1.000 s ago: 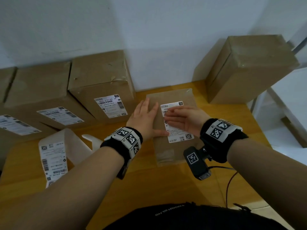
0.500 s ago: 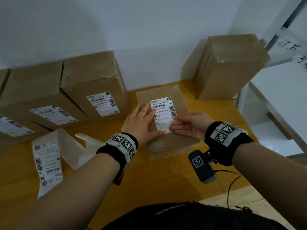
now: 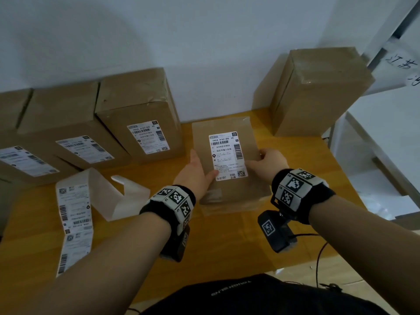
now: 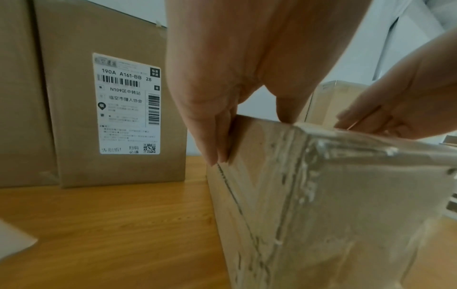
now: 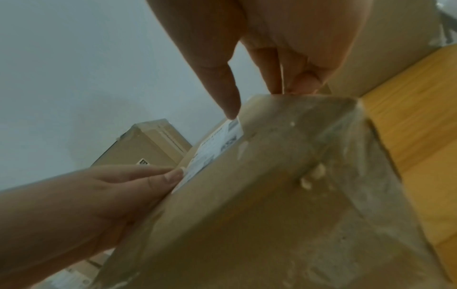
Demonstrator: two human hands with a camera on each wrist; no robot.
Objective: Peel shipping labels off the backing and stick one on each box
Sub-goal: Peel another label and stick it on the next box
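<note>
A brown cardboard box (image 3: 252, 142) lies flat on the wooden table (image 3: 227, 242), with a white shipping label (image 3: 227, 155) stuck on its top face. My left hand (image 3: 195, 171) grips the box's left side, thumb on top by the label's lower left corner. My right hand (image 3: 268, 162) grips the right side, fingers over the edge. The left wrist view shows my left hand's fingers (image 4: 220, 136) down the side of the taped box (image 4: 333, 195). In the right wrist view my right thumb (image 5: 227, 93) touches the label (image 5: 212, 150).
Three labelled boxes (image 3: 141, 114) stand in a row along the wall at the left. One box without a visible label (image 3: 318, 92) stands at the back right. A strip of labels (image 3: 75, 214) and curled empty backing (image 3: 109, 194) lie at the front left. White shelves (image 3: 386, 137) stand right of the table.
My right hand has left the label's face and gone to the box's right edge. My left hand slid from the top to the left side. The label now shows whole.
</note>
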